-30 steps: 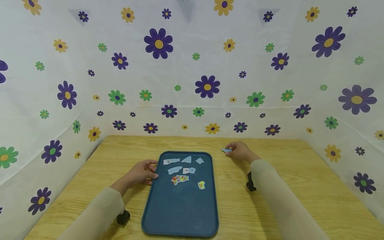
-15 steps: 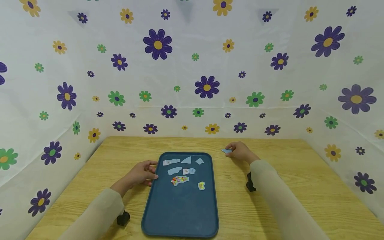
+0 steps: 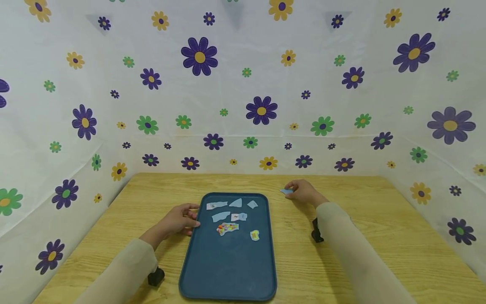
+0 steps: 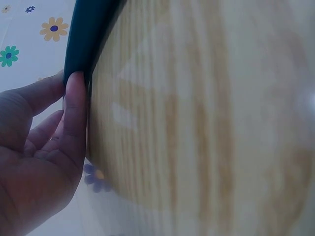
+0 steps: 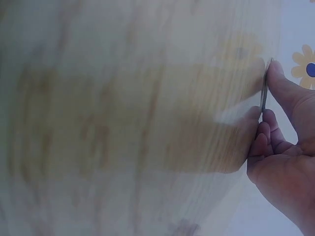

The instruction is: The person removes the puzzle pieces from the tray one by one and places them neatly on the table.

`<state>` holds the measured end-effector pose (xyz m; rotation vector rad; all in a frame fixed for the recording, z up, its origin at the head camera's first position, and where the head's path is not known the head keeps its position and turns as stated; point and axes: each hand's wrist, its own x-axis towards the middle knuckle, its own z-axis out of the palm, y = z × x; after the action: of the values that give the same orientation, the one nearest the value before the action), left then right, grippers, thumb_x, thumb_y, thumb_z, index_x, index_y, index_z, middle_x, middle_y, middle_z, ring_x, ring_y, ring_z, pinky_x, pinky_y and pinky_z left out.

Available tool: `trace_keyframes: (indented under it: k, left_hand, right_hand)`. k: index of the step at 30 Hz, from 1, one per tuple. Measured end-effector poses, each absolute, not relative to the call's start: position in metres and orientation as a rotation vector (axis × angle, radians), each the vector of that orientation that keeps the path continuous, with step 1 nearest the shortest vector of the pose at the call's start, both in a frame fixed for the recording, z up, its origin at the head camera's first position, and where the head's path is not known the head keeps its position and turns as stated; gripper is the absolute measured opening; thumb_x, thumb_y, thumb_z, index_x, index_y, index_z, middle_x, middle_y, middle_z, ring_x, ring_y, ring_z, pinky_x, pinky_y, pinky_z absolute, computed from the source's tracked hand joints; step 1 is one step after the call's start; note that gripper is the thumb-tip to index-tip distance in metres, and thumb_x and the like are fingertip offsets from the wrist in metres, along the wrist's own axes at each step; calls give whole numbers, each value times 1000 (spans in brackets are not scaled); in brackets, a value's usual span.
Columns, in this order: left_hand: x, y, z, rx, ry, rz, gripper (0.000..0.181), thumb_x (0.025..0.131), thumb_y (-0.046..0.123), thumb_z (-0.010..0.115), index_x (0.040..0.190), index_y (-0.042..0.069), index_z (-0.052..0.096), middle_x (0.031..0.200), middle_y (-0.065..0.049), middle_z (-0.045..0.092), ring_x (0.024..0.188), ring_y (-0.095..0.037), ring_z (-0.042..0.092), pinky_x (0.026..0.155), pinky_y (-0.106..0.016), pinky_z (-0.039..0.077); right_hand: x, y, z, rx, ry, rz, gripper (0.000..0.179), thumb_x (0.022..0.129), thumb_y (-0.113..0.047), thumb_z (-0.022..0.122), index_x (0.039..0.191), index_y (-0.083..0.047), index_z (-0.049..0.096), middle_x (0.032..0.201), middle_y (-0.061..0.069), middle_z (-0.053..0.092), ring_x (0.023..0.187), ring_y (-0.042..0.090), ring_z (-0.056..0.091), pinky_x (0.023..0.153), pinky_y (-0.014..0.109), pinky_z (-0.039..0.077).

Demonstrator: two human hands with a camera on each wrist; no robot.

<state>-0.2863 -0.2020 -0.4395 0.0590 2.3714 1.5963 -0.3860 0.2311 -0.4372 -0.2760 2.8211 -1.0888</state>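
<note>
My left hand (image 3: 175, 221) holds the left rim of a dark blue tray (image 3: 228, 270). In the left wrist view, thumb and fingers pinch the tray edge (image 4: 88, 37). Beyond the tray's far right corner, my right hand (image 3: 306, 194) pinches a flat light blue piece of card (image 3: 286, 191) low over the table. The right wrist view shows that thin card piece (image 5: 265, 91) edge-on between thumb and fingers. Several irregular pieces lie flat in the tray's far half: pale blue ones (image 3: 221, 216), a multicoloured one (image 3: 228, 228) and a small yellow-printed one (image 3: 255, 235).
The tray lies on a wood-grain table (image 3: 341, 236), long side running away from me. White cloth walls (image 3: 228, 93) printed with flowers close off the back and both sides. A black device (image 3: 155, 276) sits below the left wrist and a similar one (image 3: 317, 230) below the right.
</note>
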Motion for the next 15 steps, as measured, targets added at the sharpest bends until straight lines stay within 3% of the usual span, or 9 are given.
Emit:
trace_keyframes:
  k: [7, 15]
  left_hand:
    - [-286, -204, -440, 56, 2369, 1597, 59, 86, -3, 69, 141, 2, 46, 99, -13, 53, 73, -22, 58, 61, -33, 57]
    - [-288, -204, -441, 60, 2359, 1620, 60, 85, -3, 71, 140, 2, 47, 98, -13, 54, 73, -22, 59, 60, -36, 57]
  right_hand:
    - [-383, 230, -433, -283, 2782, -1111, 36, 89, -13, 73, 122, -3, 63, 113, 18, 55, 99, 31, 49, 82, 39, 46]
    - [-376, 230, -428, -335, 2760, -1173, 38, 91, -11, 69, 127, -2, 61, 125, 25, 53, 117, 39, 48, 95, 51, 43]
